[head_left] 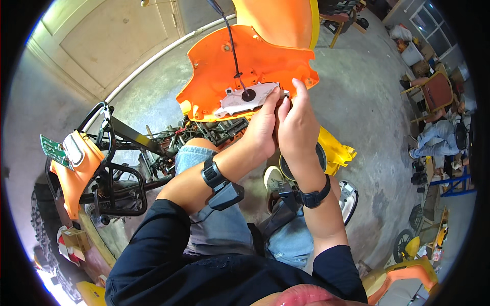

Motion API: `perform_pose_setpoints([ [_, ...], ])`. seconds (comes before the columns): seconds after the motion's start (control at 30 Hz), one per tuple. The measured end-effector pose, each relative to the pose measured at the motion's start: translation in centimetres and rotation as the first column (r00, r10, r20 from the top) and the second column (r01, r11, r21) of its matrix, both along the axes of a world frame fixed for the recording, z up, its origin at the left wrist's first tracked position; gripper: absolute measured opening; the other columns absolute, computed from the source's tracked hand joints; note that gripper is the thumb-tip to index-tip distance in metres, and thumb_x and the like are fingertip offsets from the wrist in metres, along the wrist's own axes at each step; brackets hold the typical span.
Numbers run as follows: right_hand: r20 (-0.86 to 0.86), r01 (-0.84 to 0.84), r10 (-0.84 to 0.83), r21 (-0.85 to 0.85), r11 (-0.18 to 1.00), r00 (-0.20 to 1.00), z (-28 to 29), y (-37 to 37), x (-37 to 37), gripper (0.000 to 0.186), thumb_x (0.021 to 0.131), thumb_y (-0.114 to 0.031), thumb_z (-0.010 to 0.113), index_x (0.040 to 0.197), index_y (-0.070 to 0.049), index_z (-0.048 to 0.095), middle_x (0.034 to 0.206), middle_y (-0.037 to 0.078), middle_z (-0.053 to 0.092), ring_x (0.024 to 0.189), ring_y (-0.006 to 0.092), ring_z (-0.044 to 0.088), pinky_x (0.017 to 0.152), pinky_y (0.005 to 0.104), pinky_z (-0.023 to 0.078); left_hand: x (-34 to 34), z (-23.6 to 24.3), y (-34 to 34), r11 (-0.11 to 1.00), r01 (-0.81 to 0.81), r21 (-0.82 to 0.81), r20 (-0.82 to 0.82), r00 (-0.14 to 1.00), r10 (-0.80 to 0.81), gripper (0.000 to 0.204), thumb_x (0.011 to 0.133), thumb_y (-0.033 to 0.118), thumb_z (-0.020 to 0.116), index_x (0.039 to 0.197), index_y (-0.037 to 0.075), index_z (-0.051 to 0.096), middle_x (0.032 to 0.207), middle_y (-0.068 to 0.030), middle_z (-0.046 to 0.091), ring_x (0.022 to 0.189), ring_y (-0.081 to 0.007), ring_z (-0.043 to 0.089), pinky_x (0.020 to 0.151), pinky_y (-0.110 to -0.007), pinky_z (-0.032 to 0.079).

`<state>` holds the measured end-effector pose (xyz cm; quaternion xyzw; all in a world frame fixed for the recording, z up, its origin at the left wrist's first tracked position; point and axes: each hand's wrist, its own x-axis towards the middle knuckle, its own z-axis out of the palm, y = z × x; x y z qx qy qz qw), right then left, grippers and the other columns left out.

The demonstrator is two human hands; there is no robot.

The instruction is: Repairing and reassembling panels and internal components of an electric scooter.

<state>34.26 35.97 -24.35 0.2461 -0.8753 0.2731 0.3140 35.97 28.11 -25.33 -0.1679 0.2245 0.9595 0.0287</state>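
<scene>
In front of me is an orange plastic fairing panel (270,56), its hollow inner side facing up. A flat grey-white lamp-like housing (237,103) lies along its near edge, with a black cable (232,46) running up from a round black grommet. My left hand (263,122) grips the panel's near edge, thumb pressed on the housing's right end and the other fingers hidden below. Close against it, my right hand (298,120) holds the right part of the same edge, one finger stretched along the panel. Both wrists carry black strapped devices.
To the left stands a bare black vehicle frame (125,173) with exposed wiring and an orange part carrying a green board (56,151). A yellow plastic piece (334,153) lies beyond my right wrist. Chairs (438,94), boxes and a person (439,137) are at the far right.
</scene>
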Motion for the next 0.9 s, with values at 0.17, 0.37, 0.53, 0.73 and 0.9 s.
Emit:
perform_pose_setpoints([
  [0.17,0.073,0.008,-0.009,0.015,1.000,0.997,0.4,-0.2,0.2,0.038,0.093,-0.016,0.052,0.127,-0.005,0.044,0.089,0.013,0.067,0.080,0.0325,0.066,0.063,0.0438,0.051,-0.2,-0.8,-0.5,1.000,0.016,0.014,-0.002,1.000,-0.016,0.031,0.094,0.043,0.056,0.107,0.016,0.061,0.105,0.0013,0.064,0.098,-0.0133,0.060,0.088,-0.030,0.047],
  [0.37,0.118,0.062,-0.058,-0.028,0.998,0.991,-0.1,-0.2,0.0,0.033,0.092,-0.016,0.054,0.122,-0.004,0.048,0.081,0.013,0.067,0.070,0.0334,0.066,0.058,0.0447,0.051,0.2,0.8,-0.1,0.999,0.031,0.020,-0.040,0.999,-0.030,0.032,0.096,0.045,0.052,0.106,0.015,0.060,0.103,0.0002,0.064,0.097,-0.0144,0.060,0.088,-0.032,0.047],
  [0.53,0.040,0.033,-0.030,-0.080,0.996,0.999,-0.4,-0.4,-0.1,0.032,0.090,-0.013,0.054,0.121,-0.003,0.049,0.086,0.014,0.066,0.077,0.0324,0.065,0.064,0.0435,0.052,-0.2,-0.4,-0.2,0.998,0.040,-0.045,-0.034,0.999,-0.041,0.033,0.096,0.046,0.052,0.104,0.015,0.061,0.102,0.0004,0.065,0.097,-0.0141,0.060,0.087,-0.032,0.048],
  [0.73,-0.101,-0.045,0.044,-0.007,0.999,0.994,-0.1,0.0,-0.3,0.033,0.089,-0.013,0.057,0.120,-0.004,0.049,0.091,0.014,0.063,0.083,0.0326,0.062,0.070,0.0416,0.051,0.0,0.0,-0.2,1.000,0.004,0.008,0.059,0.998,-0.004,0.028,0.093,0.042,0.060,0.102,0.015,0.062,0.098,0.0025,0.063,0.093,-0.0119,0.059,0.083,-0.029,0.047],
  [0.9,0.119,0.042,-0.037,-0.035,0.999,0.992,-0.1,0.1,0.1,0.030,0.088,-0.019,0.062,0.112,-0.005,0.051,0.091,0.012,0.063,0.083,0.0325,0.062,0.069,0.0421,0.051,-0.1,-0.2,-0.1,0.999,-0.005,0.040,-0.003,1.000,0.005,0.032,0.092,0.043,0.061,0.106,0.015,0.059,0.099,0.0020,0.063,0.094,-0.0119,0.059,0.084,-0.030,0.048],
])
